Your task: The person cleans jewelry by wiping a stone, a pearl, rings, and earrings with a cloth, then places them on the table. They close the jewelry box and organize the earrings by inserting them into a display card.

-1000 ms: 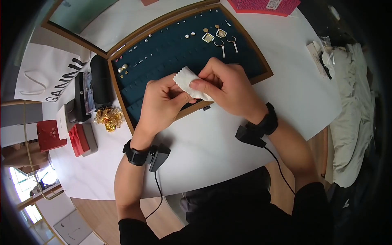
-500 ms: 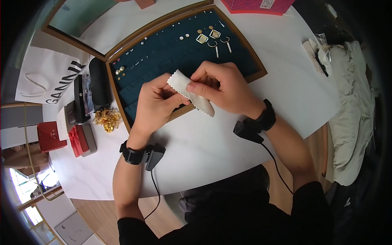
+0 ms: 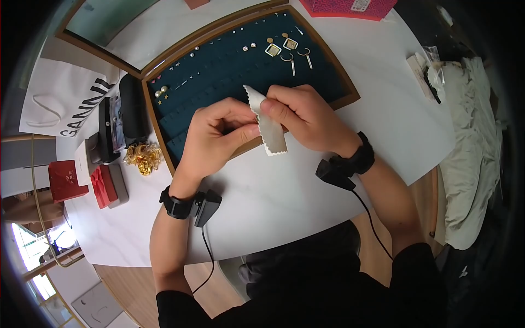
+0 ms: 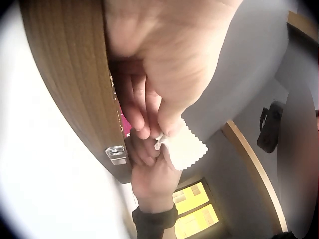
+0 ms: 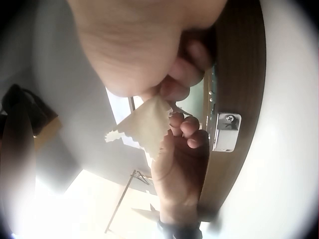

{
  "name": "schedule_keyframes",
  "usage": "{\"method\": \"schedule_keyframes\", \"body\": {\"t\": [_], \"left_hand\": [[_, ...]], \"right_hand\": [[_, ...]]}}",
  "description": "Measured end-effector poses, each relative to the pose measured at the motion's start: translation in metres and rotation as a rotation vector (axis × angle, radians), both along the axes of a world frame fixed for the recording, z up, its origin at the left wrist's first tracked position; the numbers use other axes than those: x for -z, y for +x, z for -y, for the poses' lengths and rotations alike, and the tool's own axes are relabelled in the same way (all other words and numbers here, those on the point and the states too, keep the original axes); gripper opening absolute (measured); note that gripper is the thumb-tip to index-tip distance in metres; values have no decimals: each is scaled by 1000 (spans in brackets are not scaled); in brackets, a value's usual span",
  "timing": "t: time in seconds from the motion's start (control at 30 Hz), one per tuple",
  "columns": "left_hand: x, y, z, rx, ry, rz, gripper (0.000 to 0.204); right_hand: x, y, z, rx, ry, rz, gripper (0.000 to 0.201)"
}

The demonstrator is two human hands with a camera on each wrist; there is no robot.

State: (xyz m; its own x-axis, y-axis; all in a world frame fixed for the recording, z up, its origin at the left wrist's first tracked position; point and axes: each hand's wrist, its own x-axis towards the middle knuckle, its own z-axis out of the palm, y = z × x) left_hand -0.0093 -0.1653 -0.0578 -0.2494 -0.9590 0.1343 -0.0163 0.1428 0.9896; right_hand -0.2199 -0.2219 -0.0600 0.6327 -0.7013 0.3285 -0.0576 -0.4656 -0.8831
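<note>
My right hand (image 3: pixel 303 117) pinches a small off-white cloth (image 3: pixel 271 134) with zigzag edges between thumb and curled fingers. It looks like a jewellery polishing cloth, folded over at the grip. My left hand (image 3: pixel 216 134) meets it from the other side, thumb and fingertips pinched together right at the cloth's edge. I cannot tell what small thing lies between the left fingertips, as the cloth hides most of it. Both hands are over the front edge of an opened wooden jewellery case (image 3: pixel 353 98), whose dark teal lining carries earrings (image 3: pixel 273 50) and pearl studs (image 3: pixel 164 89).
The case's glazed lid (image 3: pixel 101 52) leans open at the back left. Left of it stand a black box (image 3: pixel 107 131), gold scrunchie-like bundle (image 3: pixel 144 158), red boxes (image 3: pixel 69 181) and a white paper bag (image 3: pixel 65 98). A pink patterned box (image 3: pixel 350 8) sits at the back.
The cloth has been turned and refolded in the right fingers, now hanging narrow and more upright. The right hand has shifted slightly. The left hand keeps its pinch nearly in place.
</note>
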Motion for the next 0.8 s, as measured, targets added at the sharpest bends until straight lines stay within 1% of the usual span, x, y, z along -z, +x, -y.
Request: {"method": "schedule_keyframes", "body": {"t": [0.03,0.07,0.13,0.17,0.23,0.33,0.47,0.53,0.6,0.67,0.73,0.8], "left_hand": [[0,-1,0,-5,45,-61,17],[0,0,0,-5,44,-61,17],[0,0,1,-9,-34,46,16],[1,1,1,-13,-35,45,16],[1,1,1,-33,-136,179,15],[-4,0,2,-33,-155,235,15],[-2,2,2,-25,-141,204,16],[-3,1,2,16,-87,131,16],[0,2,3,-3,-67,132,17],[1,1,3,-20,-47,134,18],[1,-3,3,-65,15,-24,21],[5,0,3,-64,-1,-4,22]], "right_hand": [[2,0,0,0,0,1,34],[3,0,1,-5,2,-1,33],[1,-1,0,-10,4,-5,33],[-4,-1,-2,-30,4,-17,33],[-6,0,-4,-50,5,-29,33],[-2,2,-5,-38,3,-30,33],[1,2,-4,15,9,5,35],[3,2,-3,44,-4,10,35],[7,4,-2,60,-133,0,33],[5,4,-4,74,-96,-7,32],[4,4,-4,87,-59,-15,31],[4,6,-5,114,-76,12,32]]}}
